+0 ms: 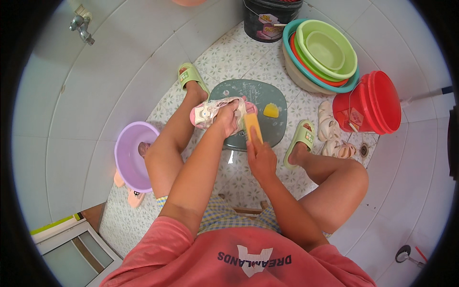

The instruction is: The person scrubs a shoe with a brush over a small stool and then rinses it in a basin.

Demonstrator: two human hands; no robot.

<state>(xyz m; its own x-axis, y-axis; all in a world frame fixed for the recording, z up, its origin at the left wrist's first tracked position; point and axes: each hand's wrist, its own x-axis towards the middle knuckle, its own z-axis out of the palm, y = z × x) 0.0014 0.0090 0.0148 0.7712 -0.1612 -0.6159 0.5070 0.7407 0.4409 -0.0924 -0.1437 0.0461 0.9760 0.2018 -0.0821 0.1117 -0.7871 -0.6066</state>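
My left hand [227, 117] grips a white child's sandal [204, 114] with a pink sole, held tilted over a dark green plastic stool [247, 89]. In my right hand [261, 159] is a scrubbing brush [253, 128] with a yellow-orange back, its far end against the sandal's right end. My index finger lies along the brush's back. On the stool's wet top, right of the sandal, rests a piece of yellow soap [271, 110]. Whitish suds streak the stool. The brush's bristles are mostly hidden.
A purple basin [120, 154] stands at my left, beside pink slippers [135, 199]. Stacked basins [326, 28], a black bucket [256, 27] and a red bucket [385, 104] line the far right wall. More sandals [326, 123] lie near a floor drain [364, 150]. A tap [84, 30] juts from the left wall.
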